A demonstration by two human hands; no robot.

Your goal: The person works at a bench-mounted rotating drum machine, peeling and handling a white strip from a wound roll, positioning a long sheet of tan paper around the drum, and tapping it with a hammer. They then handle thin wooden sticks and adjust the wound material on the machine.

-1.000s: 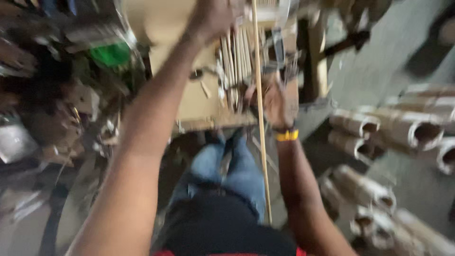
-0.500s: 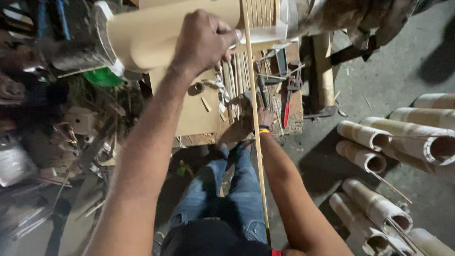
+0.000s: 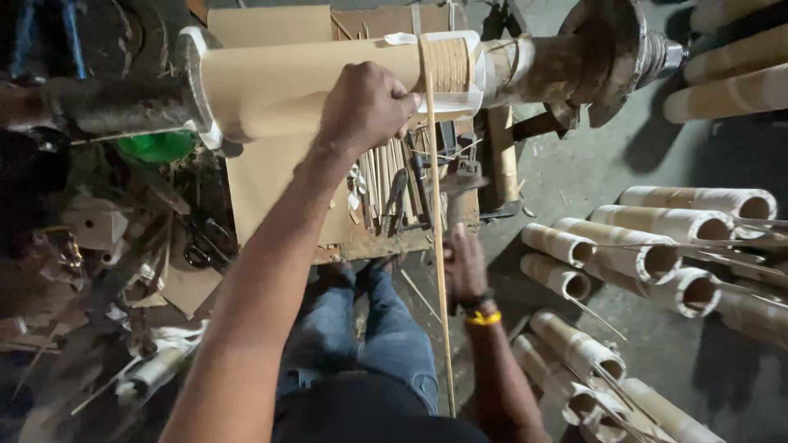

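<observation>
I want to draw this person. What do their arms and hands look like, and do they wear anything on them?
Both arms are bare, with no sleeves or gloves showing. The left hand wears nothing. The right hand has a yellow band at the wrist, with a dark band beside it.

Horizontal roller (image 3: 312, 86) up top; left hand (image 3: 365, 107) on it. Thin strip (image 3: 439, 246) hangs from its right end, right hand (image 3: 464, 262) beside strip. Workbench (image 3: 361, 205) below roller, wound tubes (image 3: 657, 254) to its right.
</observation>
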